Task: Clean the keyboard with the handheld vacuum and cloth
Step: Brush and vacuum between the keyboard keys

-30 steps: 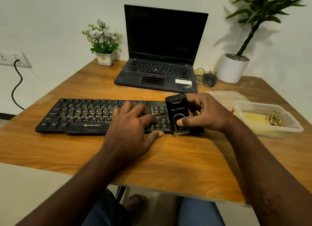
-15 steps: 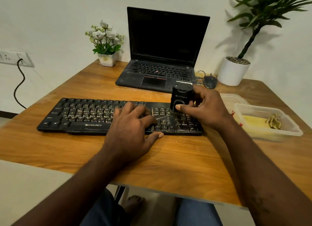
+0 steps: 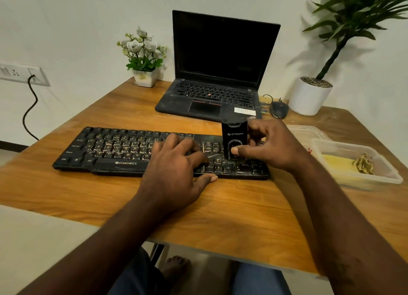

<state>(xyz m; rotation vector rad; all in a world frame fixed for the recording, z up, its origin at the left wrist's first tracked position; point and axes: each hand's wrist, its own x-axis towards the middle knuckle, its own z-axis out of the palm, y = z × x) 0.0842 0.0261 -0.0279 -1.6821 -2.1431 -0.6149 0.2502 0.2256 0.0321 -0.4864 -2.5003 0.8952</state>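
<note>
At the far left a wall socket (image 3: 21, 73) feeds a dark cable down the wall. On the wooden counter (image 3: 220, 213) a small flower pot (image 3: 144, 78) stands at the back, and the black keyboard (image 3: 114, 151) lies across the middle. The left hand (image 3: 174, 175) rests flat on its keys, fingers (image 3: 176, 141) spread, thumb on the counter at the front edge. An open laptop (image 3: 216, 74) sits behind. The handheld vacuum (image 3: 234, 138) stands upright on the keyboard's right end, gripped by the right hand (image 3: 271, 147), fingers curled round it and thumb pressed on its front. Further right, the yellow cloth (image 3: 337, 162) lies in a clear tub (image 3: 375, 180).
</note>
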